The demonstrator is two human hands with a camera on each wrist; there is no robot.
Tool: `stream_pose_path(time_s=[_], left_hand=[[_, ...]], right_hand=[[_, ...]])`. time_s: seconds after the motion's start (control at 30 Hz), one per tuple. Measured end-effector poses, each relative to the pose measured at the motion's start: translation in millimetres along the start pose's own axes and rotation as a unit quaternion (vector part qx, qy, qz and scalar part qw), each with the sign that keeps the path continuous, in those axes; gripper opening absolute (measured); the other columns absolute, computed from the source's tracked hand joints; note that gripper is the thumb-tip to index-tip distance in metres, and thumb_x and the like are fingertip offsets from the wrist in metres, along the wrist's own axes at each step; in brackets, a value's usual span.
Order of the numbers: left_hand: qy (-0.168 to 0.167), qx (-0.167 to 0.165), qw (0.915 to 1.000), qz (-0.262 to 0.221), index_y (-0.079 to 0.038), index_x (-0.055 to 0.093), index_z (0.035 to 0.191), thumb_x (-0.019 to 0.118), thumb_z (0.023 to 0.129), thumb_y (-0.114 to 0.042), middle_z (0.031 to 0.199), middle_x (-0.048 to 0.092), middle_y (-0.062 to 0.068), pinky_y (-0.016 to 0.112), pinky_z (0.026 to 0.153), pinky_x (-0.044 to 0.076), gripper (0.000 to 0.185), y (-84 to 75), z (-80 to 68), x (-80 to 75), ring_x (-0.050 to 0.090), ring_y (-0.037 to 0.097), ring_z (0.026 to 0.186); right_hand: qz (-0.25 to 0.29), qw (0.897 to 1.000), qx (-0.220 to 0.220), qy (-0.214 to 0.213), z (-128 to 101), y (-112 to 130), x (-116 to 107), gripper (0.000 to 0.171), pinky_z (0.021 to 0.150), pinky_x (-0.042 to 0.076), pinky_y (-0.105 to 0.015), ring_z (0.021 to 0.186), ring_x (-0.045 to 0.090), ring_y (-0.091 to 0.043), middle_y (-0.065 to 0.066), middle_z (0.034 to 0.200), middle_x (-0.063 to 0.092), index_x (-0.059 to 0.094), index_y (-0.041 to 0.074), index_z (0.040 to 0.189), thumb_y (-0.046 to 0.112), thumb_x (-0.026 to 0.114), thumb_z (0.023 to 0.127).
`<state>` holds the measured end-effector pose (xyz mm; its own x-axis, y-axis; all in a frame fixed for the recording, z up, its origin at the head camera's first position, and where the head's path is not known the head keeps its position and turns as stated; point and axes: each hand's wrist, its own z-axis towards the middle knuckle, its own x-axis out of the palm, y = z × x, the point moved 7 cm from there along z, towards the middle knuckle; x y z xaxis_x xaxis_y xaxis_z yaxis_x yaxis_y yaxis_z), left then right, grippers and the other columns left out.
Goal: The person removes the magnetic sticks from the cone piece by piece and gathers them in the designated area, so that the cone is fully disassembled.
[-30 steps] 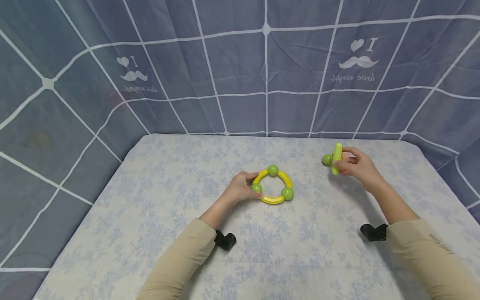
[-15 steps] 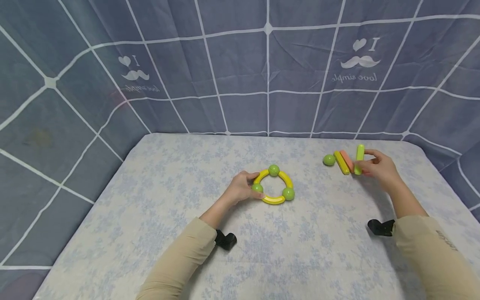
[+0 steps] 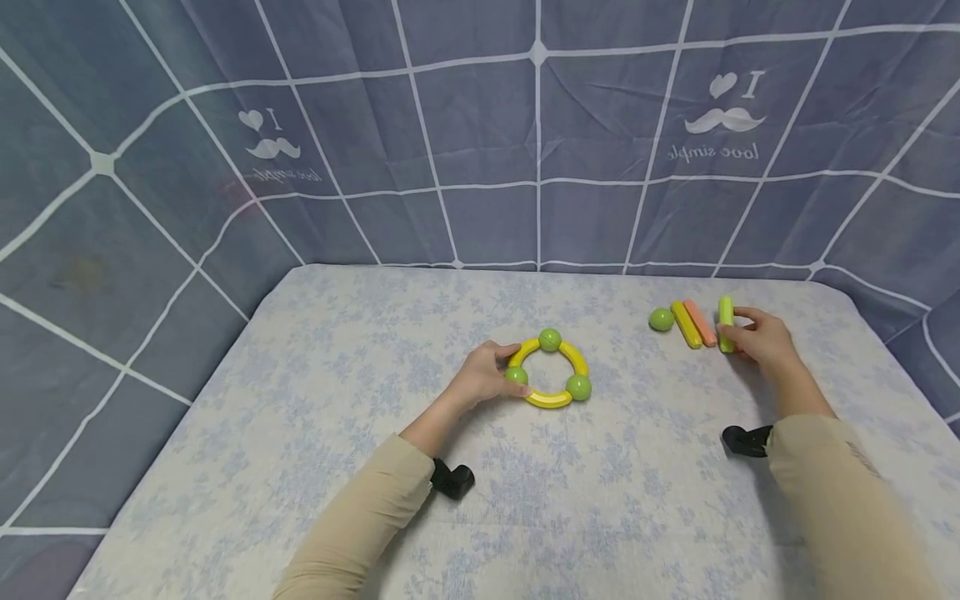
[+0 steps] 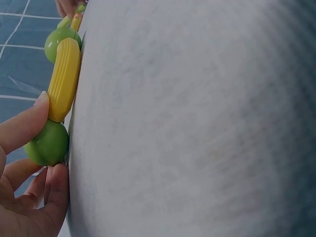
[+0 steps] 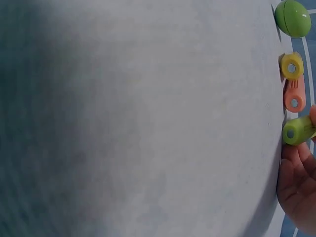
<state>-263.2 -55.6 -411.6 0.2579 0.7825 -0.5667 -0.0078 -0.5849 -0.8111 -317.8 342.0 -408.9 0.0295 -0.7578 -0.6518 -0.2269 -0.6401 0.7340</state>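
A ring of three yellow curved rods [image 3: 548, 400] joined by three green balls [image 3: 579, 387] lies on the table. My left hand [image 3: 480, 375] grips its left side, thumb and fingers around one green ball [image 4: 47, 143], as the left wrist view shows closer. At the back right, my right hand [image 3: 767, 340] pinches a light green stick [image 3: 726, 323]. In the right wrist view one end of that light green stick [image 5: 292, 132] faces the camera, with a round metallic spot on it. Left of it lie an orange stick [image 3: 701, 323], a yellow stick [image 3: 686, 325] and a loose green ball [image 3: 662, 319].
A pale flowered cloth covers the table [image 3: 360, 358]. Blue-grey curtains [image 3: 480, 150] with white lines hang behind it and at the left. A black mount [image 3: 452, 481] sticks out from the left wrist, another black mount [image 3: 746, 441] from the right.
My right hand has moved right with the light green stick, then down beside the orange stick. The yellow and orange sticks have come into full view. The left hand and ring look unmoved.
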Motion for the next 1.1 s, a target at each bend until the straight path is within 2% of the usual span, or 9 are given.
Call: stream_pose_path(time_s=[0.17, 0.37, 0.47, 0.6, 0.7, 0.83, 0.97, 1.1], left_hand=[[0.001, 0.001, 1.0000, -0.003, -0.007, 0.051, 0.134, 0.086, 0.065, -0.013, 0.111, 0.053, 0.010, 0.032, 0.083, 0.044, 0.077, -0.6, -1.2, -0.2, 0.050, 0.022, 0.096], [0.003, 0.000, 1.0000, -0.003, -0.007, 0.051, 0.134, 0.086, 0.065, -0.013, 0.112, 0.053, 0.010, 0.033, 0.086, 0.043, 0.077, 0.3, -0.4, 1.4, 0.050, 0.022, 0.099], [0.004, -0.001, 1.0000, -0.005, -0.007, 0.051, 0.134, 0.085, 0.065, -0.013, 0.112, 0.053, 0.010, 0.032, 0.084, 0.043, 0.077, 0.7, 0.1, 1.5, 0.049, 0.022, 0.098], [0.005, -0.006, 1.0000, 0.002, -0.008, 0.050, 0.135, 0.085, 0.066, -0.014, 0.112, 0.052, 0.010, 0.029, 0.079, 0.042, 0.077, -0.1, 0.1, 0.7, 0.048, 0.021, 0.095], [0.007, -0.008, 0.9998, 0.018, -0.008, 0.049, 0.135, 0.085, 0.067, -0.016, 0.109, 0.052, 0.009, 0.027, 0.077, 0.042, 0.078, -0.8, 0.2, -0.2, 0.048, 0.019, 0.092], [0.010, -0.005, 0.9993, 0.037, -0.007, 0.049, 0.135, 0.085, 0.067, -0.017, 0.106, 0.052, 0.009, 0.026, 0.072, 0.041, 0.078, -1.9, 0.4, -0.2, 0.046, 0.018, 0.085], [0.012, 0.002, 0.9990, 0.043, -0.006, 0.048, 0.135, 0.085, 0.068, -0.018, 0.108, 0.052, 0.010, 0.025, 0.072, 0.041, 0.078, -3.4, 0.2, -0.4, 0.047, 0.018, 0.087], [0.012, 0.006, 0.9990, 0.043, -0.005, 0.048, 0.135, 0.085, 0.068, -0.017, 0.111, 0.052, 0.011, 0.026, 0.074, 0.042, 0.077, -4.8, -0.4, -0.8, 0.048, 0.018, 0.089]], right_hand=[[-0.029, 1.000, -0.001, -0.006, 5, -1, 4, 0.063, 0.055, 0.044, -0.027, 0.067, 0.049, -0.015, -0.034, 0.117, 0.042, 0.030, -0.009, 0.140, 0.030, 0.050, 0.095], [-0.063, 0.998, 0.011, -0.028, 4, 0, 7, 0.056, 0.060, 0.042, -0.030, 0.093, 0.047, -0.037, -0.036, 0.124, 0.039, 0.037, -0.008, 0.137, 0.029, 0.047, 0.096], [-0.064, 0.997, 0.016, -0.033, 4, 1, 7, 0.056, 0.064, 0.043, -0.033, 0.101, 0.044, -0.042, -0.036, 0.127, 0.038, 0.037, -0.007, 0.137, 0.031, 0.045, 0.096], [-0.061, 0.997, 0.016, -0.034, 3, 2, 6, 0.059, 0.062, 0.042, -0.030, 0.099, 0.046, -0.040, -0.036, 0.126, 0.039, 0.038, -0.007, 0.137, 0.036, 0.045, 0.096], [-0.051, 0.998, 0.014, -0.027, 3, 2, 5, 0.062, 0.057, 0.042, -0.027, 0.087, 0.050, -0.032, -0.034, 0.122, 0.041, 0.039, -0.007, 0.136, 0.039, 0.045, 0.095], [-0.038, 0.999, 0.010, -0.016, 0, 3, 3, 0.063, 0.056, 0.045, -0.028, 0.073, 0.052, -0.020, -0.032, 0.119, 0.043, 0.039, -0.006, 0.136, 0.041, 0.046, 0.094], [-0.035, 0.999, -0.004, -0.010, -5, 10, -1, 0.064, 0.061, 0.046, -0.028, 0.082, 0.055, -0.025, -0.032, 0.120, 0.042, 0.038, -0.006, 0.136, 0.041, 0.046, 0.094], [-0.026, 0.999, -0.024, -0.013, -11, 19, -4, 0.062, 0.064, 0.047, -0.029, 0.093, 0.051, -0.032, -0.030, 0.120, 0.042, 0.039, -0.006, 0.136, 0.040, 0.046, 0.095]])
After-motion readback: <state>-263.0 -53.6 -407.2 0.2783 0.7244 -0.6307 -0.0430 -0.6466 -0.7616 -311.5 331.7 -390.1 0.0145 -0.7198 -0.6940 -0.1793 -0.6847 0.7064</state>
